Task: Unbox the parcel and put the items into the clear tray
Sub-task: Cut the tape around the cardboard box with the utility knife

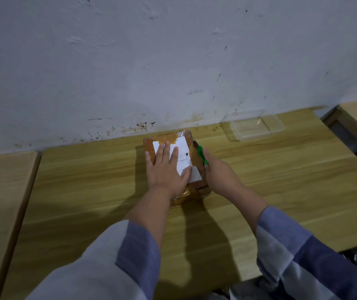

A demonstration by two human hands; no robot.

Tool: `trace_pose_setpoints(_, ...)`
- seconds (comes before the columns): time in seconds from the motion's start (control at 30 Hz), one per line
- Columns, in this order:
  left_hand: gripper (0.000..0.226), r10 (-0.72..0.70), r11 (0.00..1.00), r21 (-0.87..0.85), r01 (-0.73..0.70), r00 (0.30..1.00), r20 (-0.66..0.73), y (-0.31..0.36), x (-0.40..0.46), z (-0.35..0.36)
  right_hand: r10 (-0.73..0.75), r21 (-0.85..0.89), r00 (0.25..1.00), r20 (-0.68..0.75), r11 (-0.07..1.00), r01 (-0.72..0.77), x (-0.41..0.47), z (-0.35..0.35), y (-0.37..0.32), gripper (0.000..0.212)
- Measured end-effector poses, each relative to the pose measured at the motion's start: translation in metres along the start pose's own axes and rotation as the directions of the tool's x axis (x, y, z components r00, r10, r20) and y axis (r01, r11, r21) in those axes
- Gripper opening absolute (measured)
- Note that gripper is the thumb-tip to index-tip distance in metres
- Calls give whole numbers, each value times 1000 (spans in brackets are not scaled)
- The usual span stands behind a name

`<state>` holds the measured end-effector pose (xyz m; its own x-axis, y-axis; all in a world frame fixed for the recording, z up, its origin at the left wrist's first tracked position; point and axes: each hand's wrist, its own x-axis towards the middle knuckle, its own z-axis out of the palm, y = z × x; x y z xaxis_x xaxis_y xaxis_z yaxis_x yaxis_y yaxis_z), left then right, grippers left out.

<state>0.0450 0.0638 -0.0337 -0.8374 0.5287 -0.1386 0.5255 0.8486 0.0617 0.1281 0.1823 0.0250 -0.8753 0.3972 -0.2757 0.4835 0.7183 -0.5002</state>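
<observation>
Wooden table (86, 180) runs under my arms, up against a stained wall (173, 61). My left hand (166, 169) lies flat, fingers spread, on the label (182, 146) of the taped parcel (195, 192) mid-table. My right hand (221, 176) is closed around a green cutter (201, 155), pressed to the parcel's right edge. Far right, by the wall, sits the clear tray (257, 127).

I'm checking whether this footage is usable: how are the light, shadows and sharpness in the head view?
Head view: dim, bluish light; the arms cast dark shadows on the wooden table below the parcel; wide-angle bending at the edges; label print too soft to read; the clear tray is faint with slight glare; the green tool stands out.
</observation>
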Motion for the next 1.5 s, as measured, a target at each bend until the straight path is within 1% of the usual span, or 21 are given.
trace_pose_setpoints(0.07,73,-6,1000,12,6,1000,2,1,0,0,20,-62,1000,-3,998,-20,4,1,-3,63)
trace_pose_setpoints(0.17,74,-20,1000,15,20,1000,7,2,0,0,28,-227,1000,3,974,-27,12,0,-12,68)
trace_pose_setpoints(0.3,76,-46,998,42,44,998,31,3,1,1,-17,-449,1000,10,893,20,15,0,-23,71)
trace_pose_setpoints(0.37,77,-46,998,39,45,999,29,3,2,1,-27,-490,1000,-4,871,22,12,0,-22,70)
trace_pose_setpoints(0.47,77,-38,999,28,37,999,27,4,2,1,6,-486,1000,-30,874,-20,5,-1,-19,70)
trace_pose_setpoints(0.67,74,-31,999,17,31,1000,2,3,0,2,65,-392,996,-57,916,-82,-18,2,-14,65)
trace_pose_setpoints(0.9,76,-34,999,-5,34,999,1,6,-1,2,61,-393,994,-93,915,-93,-40,4,-7,68)
trace_pose_setpoints(1.03,76,-30,1000,7,30,1000,6,4,-2,1,67,-360,991,-116,927,-105,-54,6,-3,68)
trace_pose_setpoints(1.13,77,-27,1000,12,27,1000,1,3,-1,2,73,-376,991,-112,920,-110,-59,6,-2,71)
trace_pose_setpoints(1.33,78,-9,1000,15,9,1000,3,2,-2,2,86,-379,989,-123,917,-127,-58,15,-6,74)
trace_pose_setpoints(1.5,79,-38,999,6,38,999,4,2,-2,1,81,-387,989,-127,914,-125,-54,21,-7,76)
